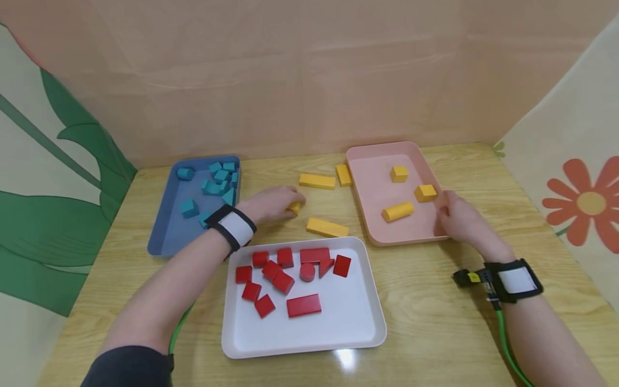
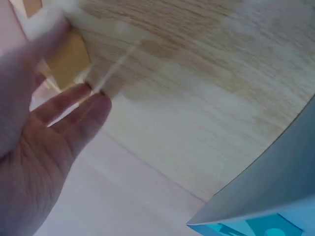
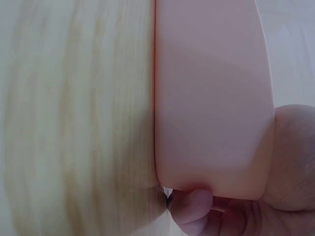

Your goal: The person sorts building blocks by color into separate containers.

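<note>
Between the blue and pink trays, my left hand [image 1: 275,204] pinches a small yellow block [image 1: 294,207] low over the table. The left wrist view shows that yellow block [image 2: 69,59] by the thumb and fingers, slightly blurred. My right hand [image 1: 461,220] grips the pink tray [image 1: 377,234] at its near right corner, thumb at the rim. In the right wrist view, fingertips [image 3: 194,204] curl against the end of the tray wall [image 3: 211,98]. Two yellow cubes [image 1: 398,173] and a yellow cylinder [image 1: 398,212] lie inside the pink tray.
Long yellow blocks [image 1: 316,181] lie on the table, one [image 1: 327,227] just behind the white tray [image 1: 338,336], another [image 1: 344,175] against the pink tray. Several red blocks [image 1: 303,306] fill part of the white tray. The blue tray [image 1: 164,231] at left holds several teal blocks [image 1: 189,208].
</note>
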Demonstrator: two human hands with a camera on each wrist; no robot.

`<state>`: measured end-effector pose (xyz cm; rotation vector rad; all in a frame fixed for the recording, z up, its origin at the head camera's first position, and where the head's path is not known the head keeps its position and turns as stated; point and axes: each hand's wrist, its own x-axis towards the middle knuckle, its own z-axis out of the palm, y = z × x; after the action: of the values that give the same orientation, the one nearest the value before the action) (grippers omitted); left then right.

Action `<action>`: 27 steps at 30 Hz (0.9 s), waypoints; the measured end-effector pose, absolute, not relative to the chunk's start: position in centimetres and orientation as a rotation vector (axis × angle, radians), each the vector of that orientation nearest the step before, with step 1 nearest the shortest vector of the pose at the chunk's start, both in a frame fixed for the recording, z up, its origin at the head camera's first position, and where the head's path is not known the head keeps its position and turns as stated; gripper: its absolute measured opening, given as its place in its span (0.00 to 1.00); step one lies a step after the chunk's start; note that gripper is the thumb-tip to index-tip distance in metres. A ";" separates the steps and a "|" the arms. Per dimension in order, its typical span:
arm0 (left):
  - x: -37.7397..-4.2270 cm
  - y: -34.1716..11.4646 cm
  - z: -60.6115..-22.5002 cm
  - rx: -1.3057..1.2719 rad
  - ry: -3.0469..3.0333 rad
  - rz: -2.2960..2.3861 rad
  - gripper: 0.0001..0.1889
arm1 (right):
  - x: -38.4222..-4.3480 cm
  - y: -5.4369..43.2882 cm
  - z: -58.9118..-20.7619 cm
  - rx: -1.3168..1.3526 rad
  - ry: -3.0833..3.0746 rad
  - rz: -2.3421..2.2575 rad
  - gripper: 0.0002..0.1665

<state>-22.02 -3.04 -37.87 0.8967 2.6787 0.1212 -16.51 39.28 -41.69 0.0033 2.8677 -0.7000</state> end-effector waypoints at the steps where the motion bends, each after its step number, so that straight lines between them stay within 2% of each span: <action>1: -22.1 -3.0 -37.8 0.898 2.695 0.145 0.26 | -16.5 39.3 -41.7 0.012 2.855 -0.707 0.31; 3: -22.3 -2.7 -37.5 0.885 2.736 0.201 0.20 | -16.4 39.3 -41.7 0.015 2.849 -0.711 0.31; 13: -22.2 -1.1 -36.2 0.991 2.867 0.227 0.11 | -16.5 39.2 -41.7 -0.005 2.905 -0.673 0.30; 24: -21.8 1.8 -35.3 1.098 2.864 0.154 0.08 | -16.5 39.3 -41.7 -0.041 2.948 -0.659 0.29; 27: -21.6 3.3 -35.3 1.151 2.828 0.185 0.10 | -16.4 39.4 -41.6 -0.036 2.937 -0.672 0.28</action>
<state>-21.63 3.32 -35.28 1.1507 2.8280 0.1852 -16.41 39.35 -41.63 -0.0356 2.9366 -0.6723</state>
